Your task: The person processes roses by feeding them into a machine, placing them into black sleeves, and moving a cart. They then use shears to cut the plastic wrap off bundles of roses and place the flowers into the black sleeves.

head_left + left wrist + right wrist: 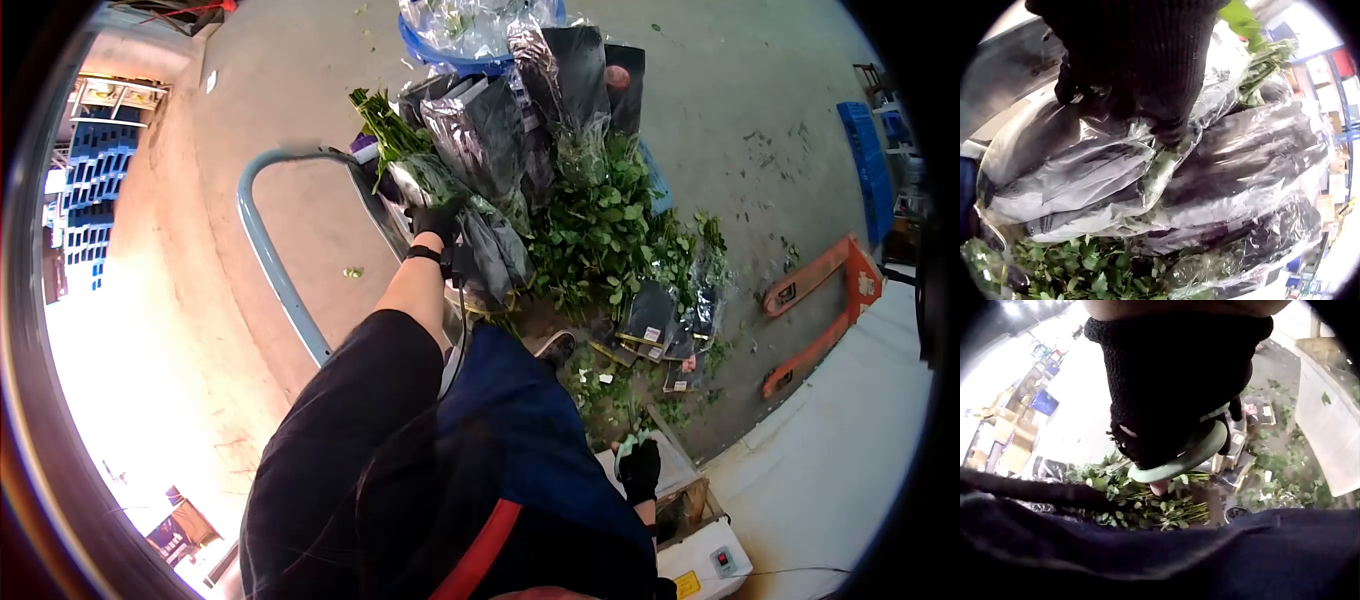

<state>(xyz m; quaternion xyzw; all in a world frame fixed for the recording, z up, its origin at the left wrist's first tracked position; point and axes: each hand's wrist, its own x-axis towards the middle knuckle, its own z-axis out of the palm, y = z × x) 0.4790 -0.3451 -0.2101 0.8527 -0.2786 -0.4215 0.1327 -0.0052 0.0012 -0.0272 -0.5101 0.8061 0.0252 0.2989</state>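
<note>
My left hand (436, 220), in a black glove, grips a plastic-wrapped bunch (492, 245) on the loaded cart. In the left wrist view its fingertips sink into the crinkled clear wrap (1100, 169), and the glove hides part of the bunch. Cut green stems (390, 130) stick out just beyond that hand. Low on the right, my gloved right hand (640, 472) is curled round a pale green ring-shaped band (1182, 459), whose kind cannot be made out. Leafy stems (1147, 509) show below this hand in the right wrist view.
A grey-blue cart handle (262, 225) curves up on the left. More dark wrapped bunches (575, 80) and a blue tub (425, 48) stand ahead. Leafy stems (600, 225) and dark sleeves (650, 315) pile up on the right, near an orange pallet jack (815, 280). Leaves litter the floor.
</note>
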